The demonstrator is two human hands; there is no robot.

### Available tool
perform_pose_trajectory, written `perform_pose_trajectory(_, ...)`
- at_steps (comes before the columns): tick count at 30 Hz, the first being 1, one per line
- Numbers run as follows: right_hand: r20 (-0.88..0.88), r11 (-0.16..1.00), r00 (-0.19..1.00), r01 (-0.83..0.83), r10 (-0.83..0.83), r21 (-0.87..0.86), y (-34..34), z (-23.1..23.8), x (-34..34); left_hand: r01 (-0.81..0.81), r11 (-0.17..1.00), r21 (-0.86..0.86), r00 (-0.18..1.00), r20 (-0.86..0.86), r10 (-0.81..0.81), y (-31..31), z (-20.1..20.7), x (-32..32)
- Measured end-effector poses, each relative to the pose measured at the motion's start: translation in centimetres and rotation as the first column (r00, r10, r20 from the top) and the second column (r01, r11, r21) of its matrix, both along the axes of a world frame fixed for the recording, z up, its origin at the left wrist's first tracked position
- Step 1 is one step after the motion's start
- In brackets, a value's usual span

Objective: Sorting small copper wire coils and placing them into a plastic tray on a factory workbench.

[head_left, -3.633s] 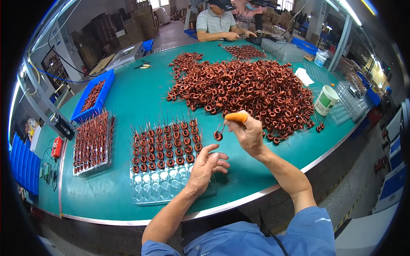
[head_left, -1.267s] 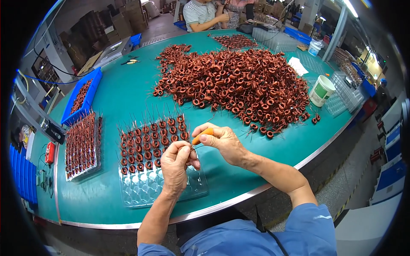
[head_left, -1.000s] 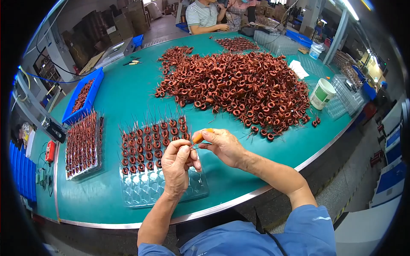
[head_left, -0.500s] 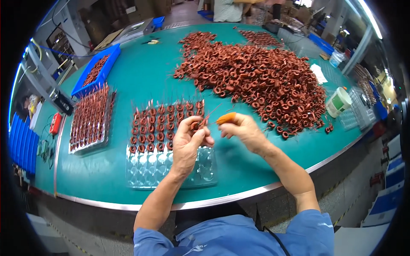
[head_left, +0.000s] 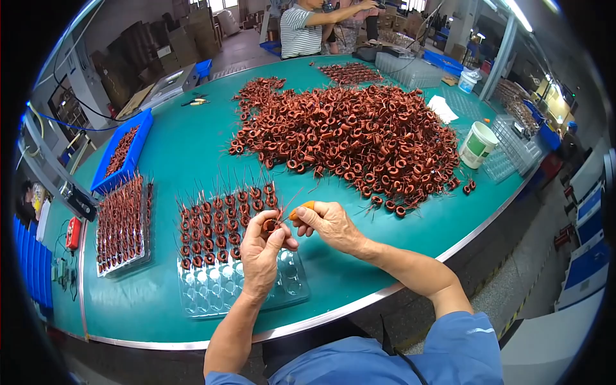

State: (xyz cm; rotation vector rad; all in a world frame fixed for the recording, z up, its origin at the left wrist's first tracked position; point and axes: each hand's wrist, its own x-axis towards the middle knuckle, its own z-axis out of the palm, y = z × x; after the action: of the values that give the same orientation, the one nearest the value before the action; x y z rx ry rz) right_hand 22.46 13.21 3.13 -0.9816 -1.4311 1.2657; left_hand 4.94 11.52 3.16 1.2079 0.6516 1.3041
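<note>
Between the fingertips of my left hand (head_left: 262, 256) is a small ring-shaped coil (head_left: 270, 225) wound in copper-red wire, its thin leads sticking up to the right. My right hand (head_left: 330, 228), with an orange finger cover (head_left: 301, 210) on one finger, is closed in a pinch beside the coil, at a wire lead that runs toward its fingertips. Beneath my left hand lies a clear plastic tray (head_left: 212, 307) with round pockets. Coils (head_left: 208, 245) with upright leads fill its far rows; the near pockets hold none.
A large heap of coils (head_left: 359, 141) spreads over the green table (head_left: 138, 314). To the left stand a full stack of trays (head_left: 122, 224) and a blue bin (head_left: 138, 151) of coils. A white tub (head_left: 478, 145) stands at right. Across the table is another person (head_left: 301, 31).
My view has shifted, so the table sits lower and further left in it. My right hand has closed its fingers and come nearer the coil, which my left hand still holds.
</note>
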Motion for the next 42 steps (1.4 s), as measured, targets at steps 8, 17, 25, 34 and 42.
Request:
perform_pose_trajectory(8,-0.226,0.997,0.974,0.005,-0.023,-0.08,-0.6,1.4,-0.3,0.042,0.999,0.015,0.999,-0.004,-0.041,0.6,-0.4,-0.8)
perform_pose_trajectory(17,-0.346,0.987,0.938,-0.059,0.004,-0.148,0.1,0.6,0.3,0.058,0.998,0.014,0.998,0.019,-0.059,0.4,-0.6,-0.3)
perform_pose_trajectory(25,-0.208,0.996,0.975,-0.082,0.073,-0.033,0.6,0.4,0.9,0.067,0.998,0.011,0.996,0.065,-0.067,0.5,-0.6,-0.7)
perform_pose_trajectory(34,-0.364,0.965,0.91,-0.248,0.2,-0.089,0.7,1.4,1.6,0.109,0.994,0.003,0.994,0.009,-0.109,0.3,-0.4,-0.7)
perform_pose_trajectory(42,-0.367,0.953,0.902,-0.282,0.226,-0.108,0.8,1.4,1.9,0.136,0.99,-0.023,0.991,0.012,-0.136,0.1,-0.5,-0.8)
